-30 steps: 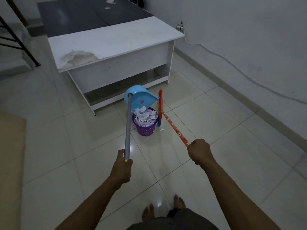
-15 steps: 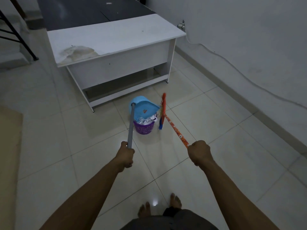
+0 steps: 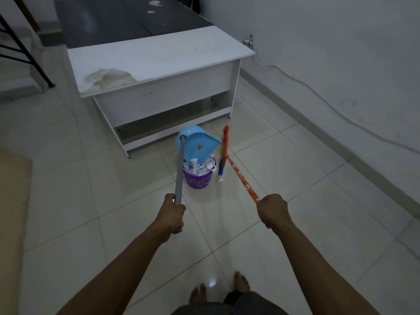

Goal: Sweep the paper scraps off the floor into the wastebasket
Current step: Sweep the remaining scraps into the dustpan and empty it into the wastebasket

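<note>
The left hand (image 3: pixel 172 214) is closed round the grey dustpan handle (image 3: pixel 179 171). The right hand (image 3: pixel 271 210) is fisted on the orange broom handle (image 3: pixel 241 178).

The blue dustpan (image 3: pixel 197 144) hangs tilted, mouth down, directly over the purple wastebasket (image 3: pixel 198 178). The wastebasket stands on the floor (image 3: pixel 295 178) in front of the white tabletop (image 3: pixel 159 55) and is heaped with paper scraps (image 3: pixel 198 165).

This looks like the emptying step, with the task nearly complete.
- Keep the pan lip inside the basket rim.
- Steepen the tilt slowly.
- Avoid knocking the basket.
- Expect slippage, because the heap is high.
- Collect the white scrap (image 3: pixel 220 179) that appears to lie just beside the broom head (image 3: pixel 223 153).
</note>
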